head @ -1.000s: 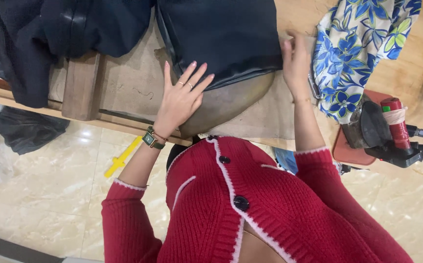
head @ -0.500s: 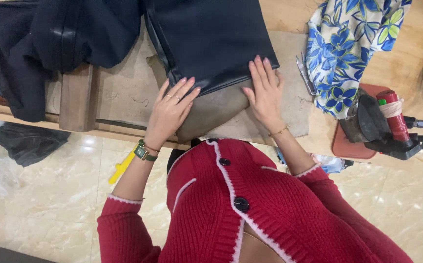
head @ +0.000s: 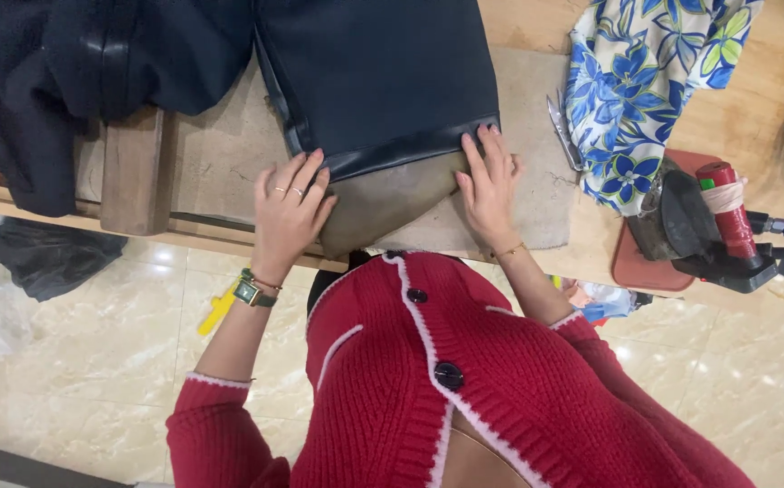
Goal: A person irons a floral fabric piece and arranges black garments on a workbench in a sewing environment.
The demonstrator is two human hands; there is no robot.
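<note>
A dark navy folded garment of smooth cloth (head: 378,77) lies flat on a grey-brown padded pressing board (head: 392,203) that sits on the light wooden bench (head: 744,117). Its lower hemmed edge runs across the pad, just ahead of both hands.

The left hand (head: 290,210) rests open and flat, fingers spread, on the pad at the garment's lower left corner; its fingertips (head: 315,161) touch the hem. It grips nothing. Two thin rings show on the fingers, and a green-faced wristwatch (head: 249,291) sits on the wrist.

The right hand (head: 488,181) also lies open, palm down, fingers together and pointing away from the body. Its fingertips (head: 482,136) press on the hem at the garment's lower right corner, while the heel of the hand lies on the pad. It holds nothing. The garment therefore lies beyond and between the two hands, touched by both at its near edge.

To the left, a heap of dark cloth (head: 75,81) drapes over a wooden block (head: 134,172) and off the bench edge. To the right, a small pair of metal snips (head: 562,131) lies on the pad beside a blue and white flower-printed fabric (head: 645,81). Further right stands a dark iron (head: 694,226) on a reddish-brown tray (head: 636,267). The person wears a red knitted cardigan (head: 428,389) with white trim.
</note>
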